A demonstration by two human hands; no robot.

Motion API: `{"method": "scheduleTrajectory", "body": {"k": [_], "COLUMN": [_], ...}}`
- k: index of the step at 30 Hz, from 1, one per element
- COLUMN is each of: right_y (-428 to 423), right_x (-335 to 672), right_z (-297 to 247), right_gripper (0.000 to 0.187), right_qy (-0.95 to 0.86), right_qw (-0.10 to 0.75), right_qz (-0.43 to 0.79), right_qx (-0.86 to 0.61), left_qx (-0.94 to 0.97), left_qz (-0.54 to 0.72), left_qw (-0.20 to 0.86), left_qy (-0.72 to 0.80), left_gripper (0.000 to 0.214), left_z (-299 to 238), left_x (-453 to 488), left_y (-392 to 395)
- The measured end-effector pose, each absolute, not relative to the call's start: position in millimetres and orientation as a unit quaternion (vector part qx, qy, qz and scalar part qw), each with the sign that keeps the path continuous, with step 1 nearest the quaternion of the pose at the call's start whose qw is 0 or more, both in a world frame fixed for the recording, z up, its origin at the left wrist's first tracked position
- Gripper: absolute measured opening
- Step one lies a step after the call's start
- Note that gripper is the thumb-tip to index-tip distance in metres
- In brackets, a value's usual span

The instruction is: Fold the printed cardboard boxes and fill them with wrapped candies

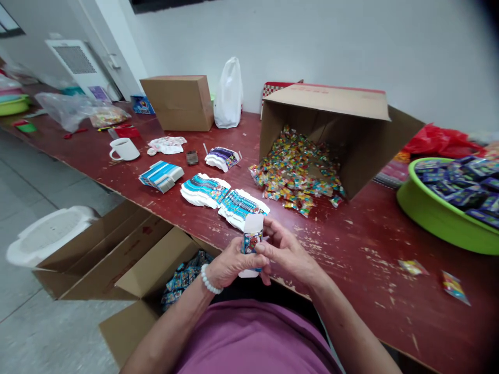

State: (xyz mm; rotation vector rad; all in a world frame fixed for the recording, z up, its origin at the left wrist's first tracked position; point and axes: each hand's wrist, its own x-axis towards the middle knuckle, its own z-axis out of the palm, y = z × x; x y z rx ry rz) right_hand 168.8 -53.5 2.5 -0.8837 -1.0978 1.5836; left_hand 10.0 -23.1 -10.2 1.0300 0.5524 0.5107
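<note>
Remotely, I find the left hand [231, 259] and right hand [290, 253] pinching the small box [251, 243] at six o'clock, where light, even pressure should keep it uncreased.

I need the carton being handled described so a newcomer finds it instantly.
Find the red table, then its near edge. There the left hand and right hand hold a small blue printed carton. Unlike the carton stacks lying beyond, it is off the table, white flap raised.
</note>
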Motion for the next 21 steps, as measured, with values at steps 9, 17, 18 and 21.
{"method": "scheduleTrajectory", "body": {"k": [9, 17, 18, 21], "right_y": [-52.9, -48.6, -49.8, -52.8], "right_x": [171.4, 178.8, 176.3, 170.3], "right_z": [-15.1, -21.8, -21.5, -21.4], "right_gripper": [0.025, 0.044, 0.053, 0.06], "right_qy": [-0.386, -0.437, -0.416, -0.384], "right_qw": [0.554, 0.568, 0.582, 0.609], "right_qz": [0.557, 0.476, 0.481, 0.489], "right_qx": [-0.483, -0.509, -0.507, -0.492], "left_qx": [0.494, 0.469, 0.469, 0.482], "left_qz": [0.305, 0.428, 0.444, 0.468], "left_qw": [0.747, 0.675, 0.664, 0.64], "left_qy": [0.323, 0.376, 0.376, 0.372], "left_gripper": [0.036, 0.072, 0.076, 0.077], "left_z": [-16.4, -16.2, -17.0, -17.6], "left_x": [27.0, 31.8, 33.1, 34.5], "left_y": [-22.2, -28.7, -30.0, -31.7]}}
